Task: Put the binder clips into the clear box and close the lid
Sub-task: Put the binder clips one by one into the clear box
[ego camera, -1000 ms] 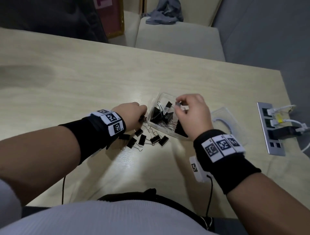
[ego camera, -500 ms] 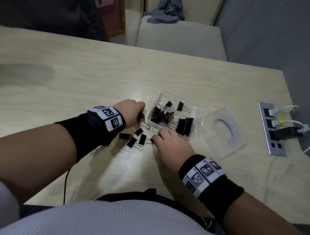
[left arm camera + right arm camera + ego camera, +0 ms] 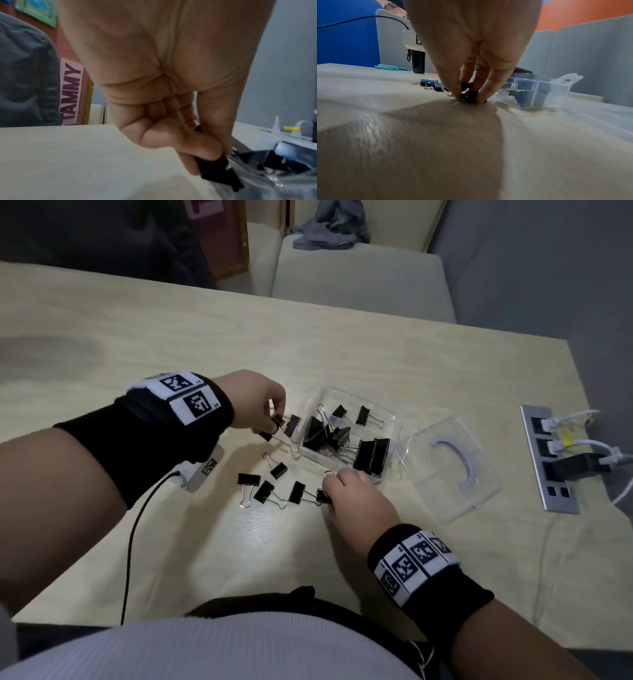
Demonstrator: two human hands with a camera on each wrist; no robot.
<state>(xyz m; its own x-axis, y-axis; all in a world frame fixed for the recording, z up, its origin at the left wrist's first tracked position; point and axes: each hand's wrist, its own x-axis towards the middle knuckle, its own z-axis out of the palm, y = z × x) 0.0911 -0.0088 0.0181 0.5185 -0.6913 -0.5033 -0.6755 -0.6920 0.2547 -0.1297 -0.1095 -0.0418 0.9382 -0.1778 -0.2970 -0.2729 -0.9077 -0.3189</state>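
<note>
The clear box (image 3: 390,419) sits open mid-table with several black binder clips (image 3: 322,431) inside; it also shows in the right wrist view (image 3: 556,86). Its clear lid (image 3: 448,467) lies flat to its right. Several loose clips (image 3: 263,491) lie on the table in front of the box. My left hand (image 3: 253,402) pinches black clips (image 3: 275,421) just left of the box wall; the left wrist view shows a clip (image 3: 216,171) under the curled fingers. My right hand (image 3: 352,498) pinches a small clip (image 3: 469,96) against the table at the row's right end.
The pale wooden table (image 3: 171,344) has a metal socket strip (image 3: 548,460) with plugged cables at the right. A black cable (image 3: 132,542) runs from my left wrist toward my body. Cushioned seats (image 3: 359,278) stand beyond the far edge.
My right hand left the box after dropping a clip and came down onto the loose clips in front. My left hand lifted slightly with clips toward the box's left wall.
</note>
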